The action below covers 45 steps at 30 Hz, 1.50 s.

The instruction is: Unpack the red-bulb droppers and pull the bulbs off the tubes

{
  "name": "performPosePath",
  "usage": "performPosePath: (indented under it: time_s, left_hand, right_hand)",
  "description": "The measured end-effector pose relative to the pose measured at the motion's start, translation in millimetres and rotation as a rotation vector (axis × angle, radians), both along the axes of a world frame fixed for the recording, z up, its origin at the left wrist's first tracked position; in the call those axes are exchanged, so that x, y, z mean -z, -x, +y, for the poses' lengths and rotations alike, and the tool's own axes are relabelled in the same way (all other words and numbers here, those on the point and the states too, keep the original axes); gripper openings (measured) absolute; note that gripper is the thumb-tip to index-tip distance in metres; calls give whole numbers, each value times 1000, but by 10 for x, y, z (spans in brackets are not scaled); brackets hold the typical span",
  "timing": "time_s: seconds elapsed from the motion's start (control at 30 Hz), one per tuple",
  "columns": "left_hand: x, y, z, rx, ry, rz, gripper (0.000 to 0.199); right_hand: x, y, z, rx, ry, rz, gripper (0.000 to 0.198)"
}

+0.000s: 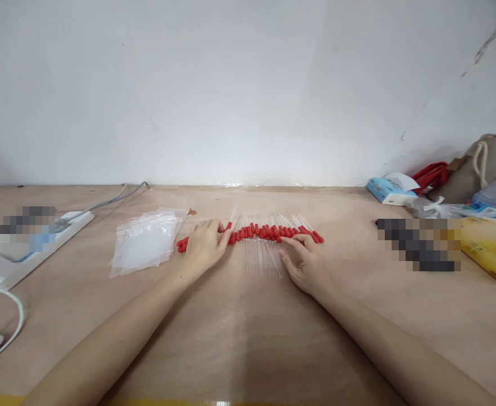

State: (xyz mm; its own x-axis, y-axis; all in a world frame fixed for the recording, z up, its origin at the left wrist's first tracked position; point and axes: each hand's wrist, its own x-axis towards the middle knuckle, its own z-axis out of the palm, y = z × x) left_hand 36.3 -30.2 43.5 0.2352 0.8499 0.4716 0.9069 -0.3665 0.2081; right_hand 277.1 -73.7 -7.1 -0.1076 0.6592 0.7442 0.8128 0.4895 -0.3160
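Note:
A row of thin clear droppers with red rubber bulbs (264,230) lies across the middle of the table, tubes pointing both away from me and toward me. At the row's left part, my left hand (205,243) is closed, with one red-bulbed dropper (228,225) at its thumb and index finger. More red bulbs (182,246) show to the left of that hand. On the right, my right hand (306,262) rests with thumb and index finger apart, its index fingertip against or close to the bulbs. Clear tubes (262,259) lie just left of its thumb.
Clear zip bags (146,239) lie left of my left hand. Farther left are a white power strip (44,248) and cables. At right stand a blue tissue pack (389,192), a blurred dark object (417,245) and a yellow package (491,248). A white wall (248,101) closes the back.

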Motion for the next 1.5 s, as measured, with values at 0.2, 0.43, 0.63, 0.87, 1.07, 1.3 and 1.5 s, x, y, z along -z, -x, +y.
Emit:
performPosePath:
  time_s: [0.2,0.43,0.63,0.87,1.07,1.3,1.5]
  left_hand:
    - [288,26,-290,370,-106,-19,16]
    - [363,-23,-320,499,-166,-16,10]
    - [350,-47,-342,556,-184,-49,11]
    - [330,-92,-339,588,-187,28,16]
    - [330,-75,-379,614,-194,55,13]
    - [331,25,-381,616,-217,48,16]
    - [260,207,-271,403,-214,-192,19]
  right_hand:
    - [-62,16,-43,-49,-127,-191,53]
    - [-107,63,-93,-159,-116,-348,33]
    - [-75,74,-91,-204,-92,-391,20]
    - [-97,121,-136,-234,-123,-385,15]
    - [-82,134,-198,-266,-175,-383,13]
    - [-70,-7,-214,-258,-155,-361,16]
    - [-74,-92,-68,-64,-49,-192,23]
